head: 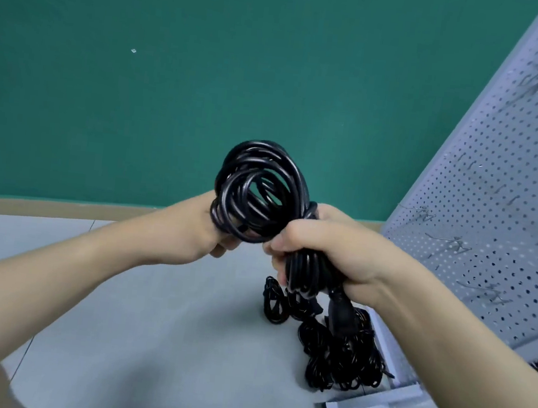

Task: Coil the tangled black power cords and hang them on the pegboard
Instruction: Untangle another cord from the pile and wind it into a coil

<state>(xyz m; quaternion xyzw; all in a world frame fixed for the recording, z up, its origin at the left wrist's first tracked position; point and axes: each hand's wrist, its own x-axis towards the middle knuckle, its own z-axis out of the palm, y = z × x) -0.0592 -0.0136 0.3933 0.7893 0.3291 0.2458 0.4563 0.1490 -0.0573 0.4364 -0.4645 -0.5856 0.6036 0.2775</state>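
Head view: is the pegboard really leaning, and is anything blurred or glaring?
Head view: the pegboard slants from wide-angle distortion; its hooks smear with blur; soft glare streaks the coiled cord gripped by the left hand and right hand; a dark shadow falls on the floor.

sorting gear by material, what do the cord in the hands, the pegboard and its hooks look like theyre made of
Coiled cord: black rubber or PVC jacket, judging by its smooth sheen with soft highlights. Pegboard: probably painted sheet metal, matte pale grey with even rows of punched holes; plastic cannot be ruled out. Hooks: thin bare metal wire, greyish, blurred.
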